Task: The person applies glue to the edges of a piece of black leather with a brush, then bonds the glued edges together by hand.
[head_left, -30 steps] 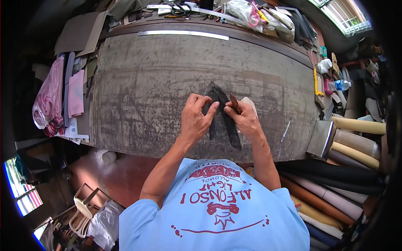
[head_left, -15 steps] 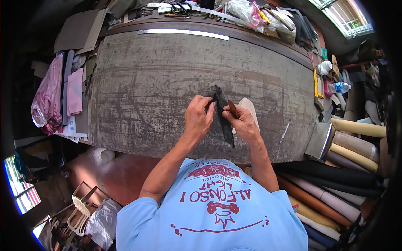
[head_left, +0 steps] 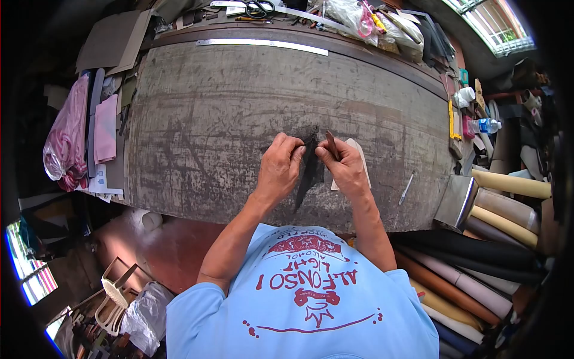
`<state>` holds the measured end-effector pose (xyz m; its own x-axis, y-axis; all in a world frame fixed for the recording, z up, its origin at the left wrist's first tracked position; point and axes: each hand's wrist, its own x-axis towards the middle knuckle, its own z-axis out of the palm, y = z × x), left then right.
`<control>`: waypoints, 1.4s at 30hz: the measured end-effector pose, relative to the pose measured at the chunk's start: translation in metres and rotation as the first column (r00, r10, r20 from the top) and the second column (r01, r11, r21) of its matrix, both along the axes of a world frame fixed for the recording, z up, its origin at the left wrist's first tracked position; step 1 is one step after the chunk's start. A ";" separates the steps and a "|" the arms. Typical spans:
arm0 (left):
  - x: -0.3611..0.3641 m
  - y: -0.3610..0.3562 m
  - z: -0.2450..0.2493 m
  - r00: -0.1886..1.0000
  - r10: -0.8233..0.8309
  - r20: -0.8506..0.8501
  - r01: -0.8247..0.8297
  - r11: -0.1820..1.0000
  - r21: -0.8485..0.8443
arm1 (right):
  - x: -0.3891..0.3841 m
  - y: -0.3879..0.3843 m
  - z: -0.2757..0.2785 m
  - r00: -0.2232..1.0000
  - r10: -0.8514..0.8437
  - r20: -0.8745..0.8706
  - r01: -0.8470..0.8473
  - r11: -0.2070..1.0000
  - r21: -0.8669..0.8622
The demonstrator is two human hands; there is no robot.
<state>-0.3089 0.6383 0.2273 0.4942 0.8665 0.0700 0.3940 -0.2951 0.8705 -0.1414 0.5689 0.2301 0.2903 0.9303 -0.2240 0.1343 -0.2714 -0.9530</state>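
Observation:
A narrow dark piece of material [head_left: 308,173] hangs between my hands over the worn wooden table [head_left: 203,119], its lower end pointing toward me and a little left. My left hand [head_left: 280,161] is closed, with thumb and forefinger pinching the dark piece near its upper part. My right hand [head_left: 347,166] is closed around a brown, flat-looking tool [head_left: 332,145], and its fingertips are close to the dark piece's right side. Partly behind my right hand lies a pale pointed template [head_left: 362,157].
A silver pen-like tool [head_left: 406,188] lies right of my hands. Along the far edge are a metal ruler [head_left: 263,44], black scissors [head_left: 259,8] and plastic bags [head_left: 344,15]. Pink material [head_left: 106,128] lies left; rolls [head_left: 502,209] and a bottle [head_left: 484,125] are right.
The lower end of the dark piece has swung left. My left hand has shifted slightly left and down, and my right hand has moved slightly left.

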 end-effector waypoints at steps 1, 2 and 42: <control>0.000 0.000 0.000 0.999 0.023 0.028 -0.023 1.000 0.000 | 0.002 0.000 0.001 0.995 0.016 -0.099 -0.020 0.999 -0.037; 0.000 0.000 -0.001 0.997 0.045 0.055 -0.046 0.999 0.000 | 0.002 0.000 0.003 0.986 -0.004 -0.165 -0.003 0.999 -0.046; -0.001 0.035 -0.052 0.941 -0.123 0.316 0.312 0.679 -0.664 | 0.008 0.006 -0.027 0.895 -0.102 -0.435 -0.003 0.972 -0.233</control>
<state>-0.3102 0.6733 0.1758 0.7261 0.5782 -0.3722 0.1633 0.3809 0.9101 -0.1331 0.5750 0.2031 0.1571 0.8281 -0.5381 -0.3044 -0.4777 -0.8241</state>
